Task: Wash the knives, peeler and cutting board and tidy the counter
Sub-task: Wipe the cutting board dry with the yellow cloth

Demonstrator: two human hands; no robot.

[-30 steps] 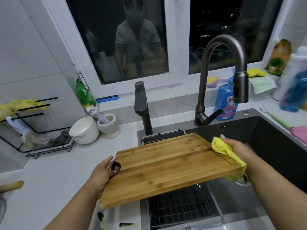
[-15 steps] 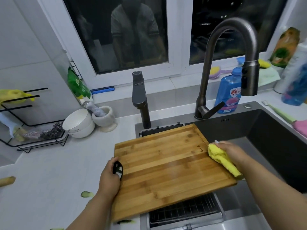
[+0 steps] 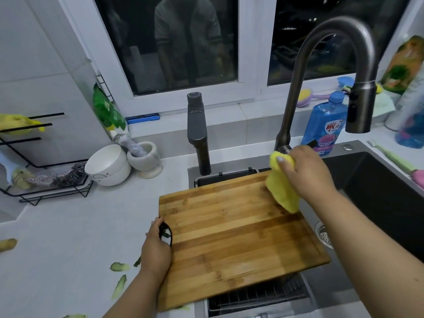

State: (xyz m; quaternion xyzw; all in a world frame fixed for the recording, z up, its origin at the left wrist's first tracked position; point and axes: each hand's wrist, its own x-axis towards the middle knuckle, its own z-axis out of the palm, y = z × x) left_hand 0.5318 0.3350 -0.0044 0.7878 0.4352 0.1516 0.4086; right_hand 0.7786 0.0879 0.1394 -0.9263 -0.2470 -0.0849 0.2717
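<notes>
A bamboo cutting board [image 3: 236, 235] is held over the left part of the dark sink [image 3: 378, 191], above a wire rack. My left hand [image 3: 156, 251] grips the board's left edge at its black handle loop. My right hand [image 3: 307, 171] holds a yellow cloth [image 3: 282, 187] at the board's far right corner, close to the base of the tall grey faucet [image 3: 321, 72]. No knives or peeler can be seen.
Green vegetable peels [image 3: 119, 267] lie on the white counter at the left. A white bowl [image 3: 107, 166], a stone mortar [image 3: 146, 159] and a black wire rack [image 3: 46, 180] stand at the back left. A blue soap bottle [image 3: 325, 125] stands behind the faucet.
My right hand has lifted the yellow cloth from the board's right edge up to its far corner near the faucet base. The board has tilted and shifted slightly; my left hand keeps its grip.
</notes>
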